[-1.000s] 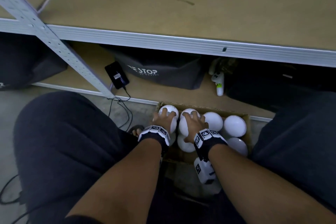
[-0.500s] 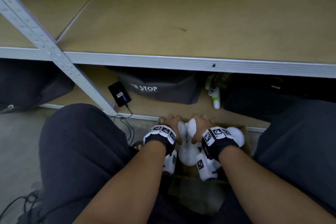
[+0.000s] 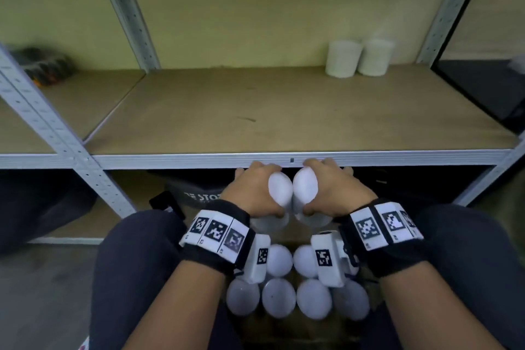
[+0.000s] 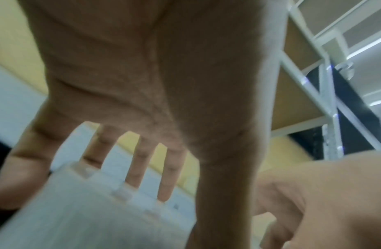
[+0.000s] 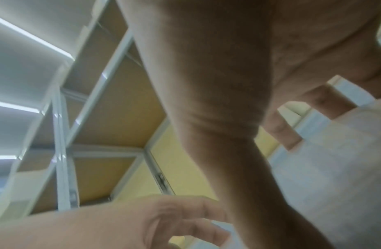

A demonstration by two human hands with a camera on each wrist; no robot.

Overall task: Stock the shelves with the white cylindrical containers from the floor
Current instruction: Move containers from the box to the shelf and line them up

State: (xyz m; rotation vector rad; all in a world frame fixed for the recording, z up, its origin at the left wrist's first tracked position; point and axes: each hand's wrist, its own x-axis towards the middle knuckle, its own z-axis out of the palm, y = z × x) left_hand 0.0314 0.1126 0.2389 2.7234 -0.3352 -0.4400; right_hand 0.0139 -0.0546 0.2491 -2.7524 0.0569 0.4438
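**2 white containers held side by side at the shelf edge**

The left hand wraps 1 white cylindrical container, fingers over its domed top and thumb curled round its near side. The right hand grips a second white container the same way. The 2 touch or nearly touch at their rounded tops, just below the front metal rail of the shelf. Each has its long axis roughly upright, tipped slightly, with the smooth matte dome facing the head camera and the body running down past the wrists. In the left wrist view the held container shows a pale, finely ribbed wall with small square notches along its rim, and spread fingers cross that edge. The right wrist view shows the same ribbed white wall under that hand's curled fingers.

Below the wrists, at least 6 more white domed tops sit packed together in a brown cardboard box on the floor, 4 in the near row and 2 partly hidden behind the wrist cameras.

The shelf board is flat, tan, fibrous-looking particle board in a pale grey perforated metal frame. At its back right stand 2 white ribbed cylinders, upright and touching. A dark bag with white lettering lies on the lower level.
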